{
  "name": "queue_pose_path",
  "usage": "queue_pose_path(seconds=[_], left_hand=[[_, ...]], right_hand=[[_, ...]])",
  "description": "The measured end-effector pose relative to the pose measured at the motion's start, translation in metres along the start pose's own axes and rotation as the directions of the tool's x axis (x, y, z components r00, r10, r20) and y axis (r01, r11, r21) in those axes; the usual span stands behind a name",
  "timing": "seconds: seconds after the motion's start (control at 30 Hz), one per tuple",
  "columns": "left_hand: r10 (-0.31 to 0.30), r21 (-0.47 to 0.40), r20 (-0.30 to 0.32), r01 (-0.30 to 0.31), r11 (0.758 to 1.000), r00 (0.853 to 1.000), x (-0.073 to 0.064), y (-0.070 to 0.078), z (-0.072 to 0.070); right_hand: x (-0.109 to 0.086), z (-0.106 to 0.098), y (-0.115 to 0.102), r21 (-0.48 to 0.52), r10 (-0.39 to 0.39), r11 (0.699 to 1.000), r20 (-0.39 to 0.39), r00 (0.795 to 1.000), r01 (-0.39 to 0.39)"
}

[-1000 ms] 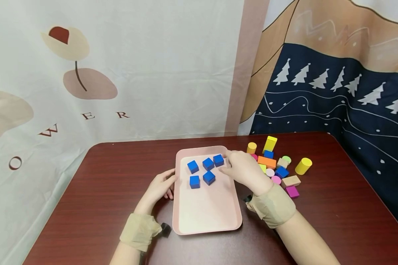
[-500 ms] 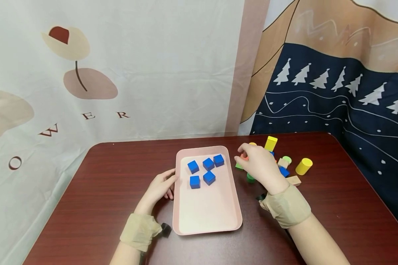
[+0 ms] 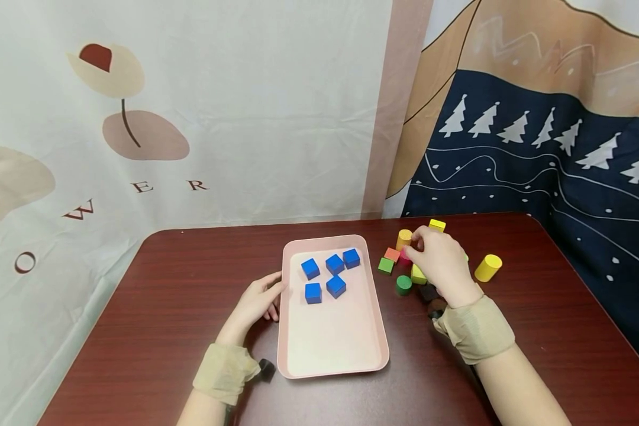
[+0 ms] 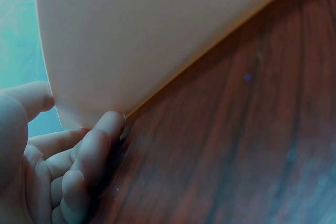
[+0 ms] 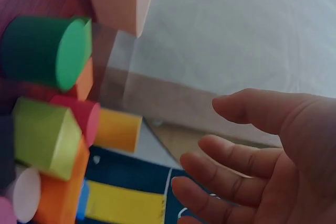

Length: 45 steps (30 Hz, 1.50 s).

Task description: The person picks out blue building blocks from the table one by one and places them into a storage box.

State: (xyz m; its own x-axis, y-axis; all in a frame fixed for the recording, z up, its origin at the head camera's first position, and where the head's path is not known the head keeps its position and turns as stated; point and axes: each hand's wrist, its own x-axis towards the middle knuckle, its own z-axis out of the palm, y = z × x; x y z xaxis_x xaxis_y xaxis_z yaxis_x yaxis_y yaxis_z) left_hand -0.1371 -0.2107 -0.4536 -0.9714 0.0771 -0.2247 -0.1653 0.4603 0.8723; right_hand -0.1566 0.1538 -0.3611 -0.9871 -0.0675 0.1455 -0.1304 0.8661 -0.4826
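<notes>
A pink tray [image 3: 332, 349] lies on the table with several blue cubes [image 3: 336, 286] at its far end. My left hand [image 3: 258, 299] holds the tray's left side, thumb [image 4: 39, 98] at the rim and curled fingers [image 4: 97, 148] against the outer wall. My right hand [image 3: 443, 266] hovers over the loose blocks right of the tray. Its fingers [image 5: 226, 153] are relaxed and apart from the thumb, with nothing between them. Beneath and beside it are a green cylinder [image 3: 403, 285], a yellow-green block [image 3: 418, 274] and an orange block [image 5: 60, 192]; the hand hides other blocks in the head view.
A yellow cylinder [image 3: 488, 268] stands at the right of the pile, and an orange-yellow cylinder [image 3: 403, 239] at its back. Green [image 3: 386, 265] and red-orange [image 3: 391, 255] blocks lie near the tray's right rim. A fabric backdrop [image 3: 277, 118] hangs behind the dark wooden table [image 3: 154, 319].
My right hand has left the tray's far right corner and moved right over the loose blocks. The left hand, the tray and its blue cubes have stayed put.
</notes>
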Motion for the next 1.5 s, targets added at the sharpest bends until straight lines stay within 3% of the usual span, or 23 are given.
queue_pose_path(seconds=[0.17, 0.4, 0.6, 1.0, 1.5], left_hand=[[-0.001, 0.002, -0.003, 0.001, 1.000, 1.000, 0.000, 0.000, 0.000], [-0.001, -0.004, -0.005, 0.001, 1.000, 1.000, 0.000, -0.001, 0.000], [0.002, -0.004, -0.008, -0.002, 1.000, 1.000, 0.000, 0.000, -0.001], [0.016, -0.003, -0.009, -0.016, 1.000, 1.000, 0.001, 0.000, 0.000], [-0.001, 0.005, -0.015, 0.001, 1.000, 1.000, 0.000, 0.001, 0.000]], right_hand=[[0.001, -0.001, 0.012, -0.026, 0.069, 0.997, 0.020, 0.997, -0.068], [0.002, 0.006, 0.026, -0.080, 0.113, 0.990, -0.072, 0.991, -0.119], [0.006, 0.013, 0.038, -0.097, 0.177, 0.978, -0.102, 0.979, -0.187], [0.016, 0.020, 0.057, -0.163, 0.290, 0.945, 0.020, 0.957, -0.283], [0.027, 0.030, 0.060, -0.191, 0.326, 0.931, 0.056, 0.944, -0.311]])
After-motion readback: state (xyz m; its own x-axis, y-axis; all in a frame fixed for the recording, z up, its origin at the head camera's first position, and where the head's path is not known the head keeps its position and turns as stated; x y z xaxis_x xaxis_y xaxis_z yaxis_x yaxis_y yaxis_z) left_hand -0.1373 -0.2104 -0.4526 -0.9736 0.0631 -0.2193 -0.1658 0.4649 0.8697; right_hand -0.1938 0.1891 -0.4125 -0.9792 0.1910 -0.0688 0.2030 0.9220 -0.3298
